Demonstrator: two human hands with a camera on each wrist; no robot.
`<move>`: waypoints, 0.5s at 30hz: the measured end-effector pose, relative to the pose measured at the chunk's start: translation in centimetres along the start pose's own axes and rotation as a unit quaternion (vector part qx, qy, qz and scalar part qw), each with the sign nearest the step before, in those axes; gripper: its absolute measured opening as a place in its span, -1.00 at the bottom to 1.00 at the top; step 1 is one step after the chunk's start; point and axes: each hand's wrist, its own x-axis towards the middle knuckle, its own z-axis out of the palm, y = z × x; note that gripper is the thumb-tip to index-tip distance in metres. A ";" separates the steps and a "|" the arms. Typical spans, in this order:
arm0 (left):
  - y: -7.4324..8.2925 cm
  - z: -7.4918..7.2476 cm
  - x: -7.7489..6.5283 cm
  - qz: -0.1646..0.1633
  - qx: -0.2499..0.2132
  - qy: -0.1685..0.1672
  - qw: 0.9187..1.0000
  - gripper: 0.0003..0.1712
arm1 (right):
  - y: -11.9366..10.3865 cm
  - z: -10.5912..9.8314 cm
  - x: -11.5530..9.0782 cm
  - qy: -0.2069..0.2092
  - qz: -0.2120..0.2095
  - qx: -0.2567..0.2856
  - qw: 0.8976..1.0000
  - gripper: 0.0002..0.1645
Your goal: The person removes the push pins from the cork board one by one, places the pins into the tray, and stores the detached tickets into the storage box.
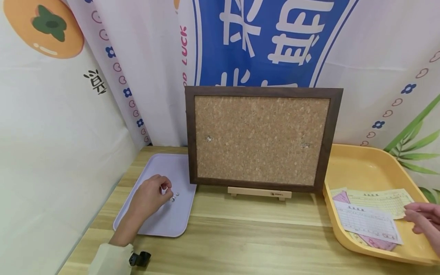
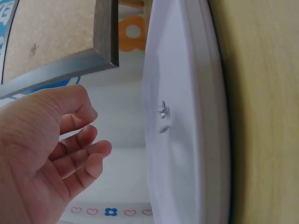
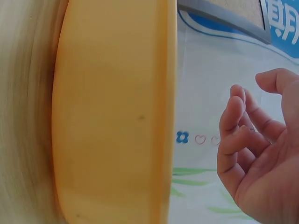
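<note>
My left hand (image 1: 148, 194) hovers over the lilac tray (image 1: 161, 225), its fingers loosely bent. In the left wrist view the left hand (image 2: 51, 144) shows nothing between thumb and fingers. Just beyond the fingertips, a few small clear and metallic pins (image 2: 164, 112) lie in that tray, apart from the hand. At the far right, my right hand (image 1: 426, 219) is over the yellow tray (image 1: 357, 160), near several paper slips (image 1: 368, 221) in white, yellow and pink. Its fingers are relaxed and hold nothing visible in the right wrist view.
Between the trays a dark-framed cork board (image 1: 261, 141) leans upright on a small wooden stand (image 1: 259, 192). Two small shiny spots (image 1: 209, 139) are on the cork, left and right. A printed cloth (image 1: 158, 68) hangs behind the wooden table (image 1: 247, 240).
</note>
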 end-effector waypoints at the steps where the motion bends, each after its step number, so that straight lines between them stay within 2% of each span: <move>1: 0.2 0.0 0.0 0.005 0.000 0.002 1.000 -0.87 | -0.3 0.2 -0.1 0.000 -0.017 -0.004 1.000 -0.33; 3: 0.6 -0.1 0.0 0.018 0.001 0.007 1.000 -0.88 | -1.3 0.6 -0.4 -0.010 -0.042 0.000 0.999 -0.32; 6: 1.5 -0.3 -0.1 0.043 -0.004 0.019 0.999 -0.90 | -2.7 1.4 -0.9 -0.025 -0.081 -0.021 0.996 -0.34; 9: 2.4 -0.3 -0.1 0.069 -0.009 0.032 0.997 -0.91 | -4.1 2.3 -1.3 -0.045 -0.100 -0.040 0.993 -0.47; 12: 3.3 0.1 -0.1 0.100 -0.010 0.047 0.994 -0.90 | -5.2 3.1 -1.5 -0.066 -0.120 -0.083 0.987 -0.60; 15: 4.3 0.5 0.0 0.136 -0.017 0.061 0.989 -0.84 | -6.1 4.0 -1.6 -0.087 -0.138 -0.148 0.975 -0.62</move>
